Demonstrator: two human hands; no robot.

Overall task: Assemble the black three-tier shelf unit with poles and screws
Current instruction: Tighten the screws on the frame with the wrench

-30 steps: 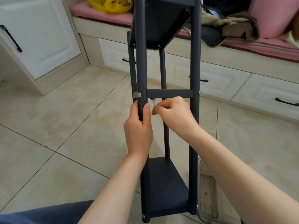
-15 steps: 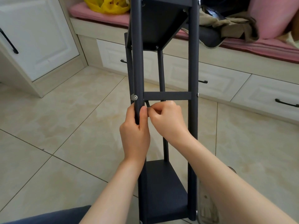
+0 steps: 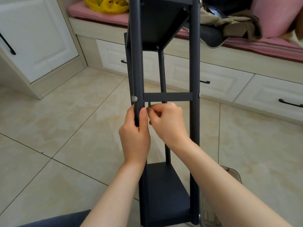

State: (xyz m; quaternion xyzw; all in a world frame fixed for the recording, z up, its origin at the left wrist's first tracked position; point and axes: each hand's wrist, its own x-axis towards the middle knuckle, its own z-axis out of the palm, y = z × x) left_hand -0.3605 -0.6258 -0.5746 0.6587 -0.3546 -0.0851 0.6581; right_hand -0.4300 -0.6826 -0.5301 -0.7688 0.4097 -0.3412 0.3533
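The black shelf unit stands on the floor and leans toward me, its middle tier (image 3: 168, 97) seen edge-on between the front poles. My left hand (image 3: 134, 135) grips the front-left pole (image 3: 136, 63) just below a silver screw head (image 3: 135, 98). My right hand (image 3: 167, 122) pinches a thin dark tool (image 3: 149, 104) right under the middle tier, touching the left thumb. What the tool's tip meets is hidden. The bottom tier (image 3: 165, 185) lies below my wrists and the top tier (image 3: 162, 22) is overhead.
A window seat with a pink cushion (image 3: 98, 15), a yellow bag (image 3: 106, 4) and piled clothes (image 3: 237, 23) runs behind the shelf, drawers (image 3: 268, 95) beneath it. A white cabinet door (image 3: 37, 38) is at left. A clear plastic container (image 3: 232, 176) sits on the tiled floor at lower right.
My right hand has moved left, up against my left thumb at the pole. The pale tip seen at its fingers earlier is now hidden. My left hand keeps its grip.
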